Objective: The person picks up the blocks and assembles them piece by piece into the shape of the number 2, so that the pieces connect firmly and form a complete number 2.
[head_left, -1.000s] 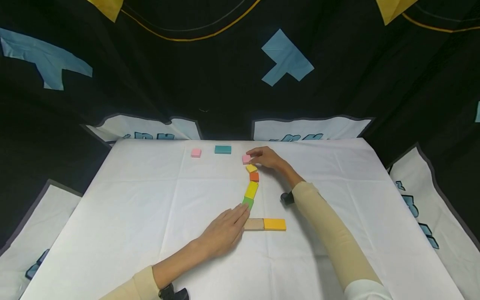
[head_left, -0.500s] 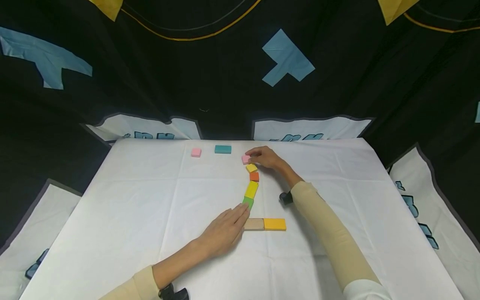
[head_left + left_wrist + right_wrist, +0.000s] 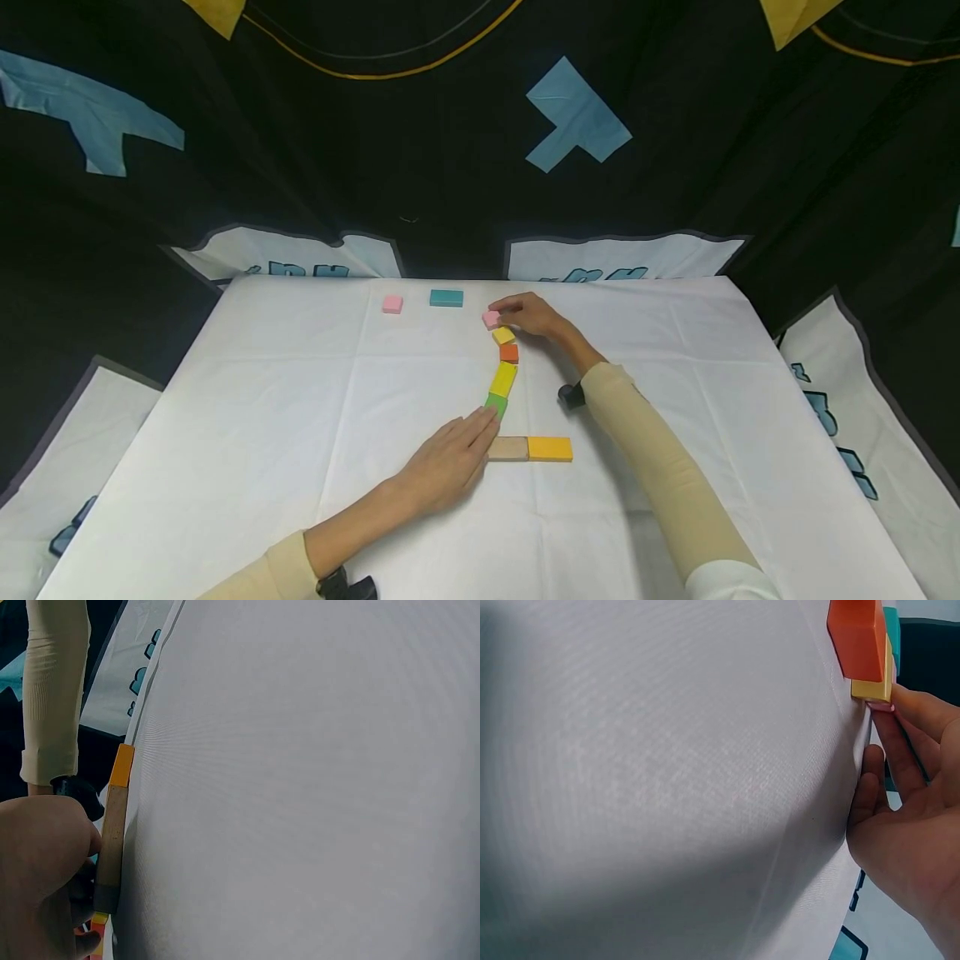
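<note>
At the far end of a curved row, my right hand (image 3: 531, 315) pinches a pink block (image 3: 491, 320) between thumb and fingers. A small yellow block (image 3: 503, 335), an orange-red block (image 3: 509, 353), a longer yellow block (image 3: 503, 379) and a green block (image 3: 496, 404) follow toward me. My left hand (image 3: 448, 462) lies with fairly straight fingers, the tips touching the green block. Beside those fingers, a plain wooden block (image 3: 509, 448) meets an orange-yellow block (image 3: 550, 449) end to end. Whatever lies beneath my left hand is hidden in the head view.
Farther back on the white-covered table (image 3: 247, 433) lie another pink block (image 3: 392, 305) and a teal block (image 3: 446, 298). A black curtain (image 3: 450, 167) hangs behind the table's back edge.
The pink block under my right fingers has turned slightly and shifted a little to the left. My left hand has stayed in place.
</note>
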Demonstrator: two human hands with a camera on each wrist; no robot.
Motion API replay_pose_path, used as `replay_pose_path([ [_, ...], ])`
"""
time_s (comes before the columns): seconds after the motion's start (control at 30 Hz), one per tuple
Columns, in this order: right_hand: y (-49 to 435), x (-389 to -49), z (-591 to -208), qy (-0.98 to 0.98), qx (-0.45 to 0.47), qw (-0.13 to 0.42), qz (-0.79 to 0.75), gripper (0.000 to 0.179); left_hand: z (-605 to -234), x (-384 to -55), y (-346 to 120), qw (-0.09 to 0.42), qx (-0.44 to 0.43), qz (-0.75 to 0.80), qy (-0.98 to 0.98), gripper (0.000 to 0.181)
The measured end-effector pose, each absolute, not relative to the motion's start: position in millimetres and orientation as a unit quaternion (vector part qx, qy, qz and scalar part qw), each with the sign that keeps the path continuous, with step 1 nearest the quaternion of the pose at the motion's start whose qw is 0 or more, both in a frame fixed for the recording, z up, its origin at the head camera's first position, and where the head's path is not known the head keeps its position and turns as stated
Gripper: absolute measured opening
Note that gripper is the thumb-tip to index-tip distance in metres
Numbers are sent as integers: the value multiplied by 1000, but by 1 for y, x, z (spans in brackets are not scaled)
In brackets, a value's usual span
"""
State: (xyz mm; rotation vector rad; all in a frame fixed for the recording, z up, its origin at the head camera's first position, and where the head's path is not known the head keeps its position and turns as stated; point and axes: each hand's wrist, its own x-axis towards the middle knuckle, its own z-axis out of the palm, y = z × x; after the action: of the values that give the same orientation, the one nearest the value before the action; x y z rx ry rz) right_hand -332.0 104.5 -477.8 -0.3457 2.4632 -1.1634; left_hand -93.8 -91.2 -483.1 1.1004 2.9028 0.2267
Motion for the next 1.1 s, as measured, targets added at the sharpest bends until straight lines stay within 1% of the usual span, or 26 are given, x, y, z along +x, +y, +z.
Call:
replay_pose_path([
  [1.1, 105, -333, -477, 867, -134, 230, -422, 33, -484, -94, -92, 6, 357, 74, 931, 52],
])
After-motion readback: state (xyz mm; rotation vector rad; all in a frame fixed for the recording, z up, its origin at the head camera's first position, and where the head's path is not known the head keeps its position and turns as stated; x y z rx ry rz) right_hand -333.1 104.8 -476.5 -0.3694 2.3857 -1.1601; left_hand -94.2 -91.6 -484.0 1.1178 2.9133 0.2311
